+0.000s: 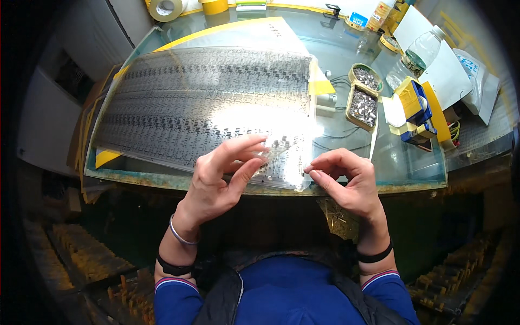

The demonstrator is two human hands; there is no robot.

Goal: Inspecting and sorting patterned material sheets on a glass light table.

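Observation:
A large clear plastic sheet point(200, 103) patterned with rows of small dark parts lies across the glass table point(411, 168). My left hand point(219, 179) pinches the sheet's near edge between thumb and fingers, lifting a small clear strip. My right hand point(346, 181) hovers at the sheet's near right corner, thumb and forefinger pressed together on something tiny that I cannot make out. Both hands sit at the table's front edge.
Two small tins of tiny metal parts point(364, 100) stand right of the sheet, beside a yellow-and-blue box point(416, 108). A clear plastic bottle point(420, 54) and white papers lie at the back right. Tape rolls point(168, 8) sit at the back left.

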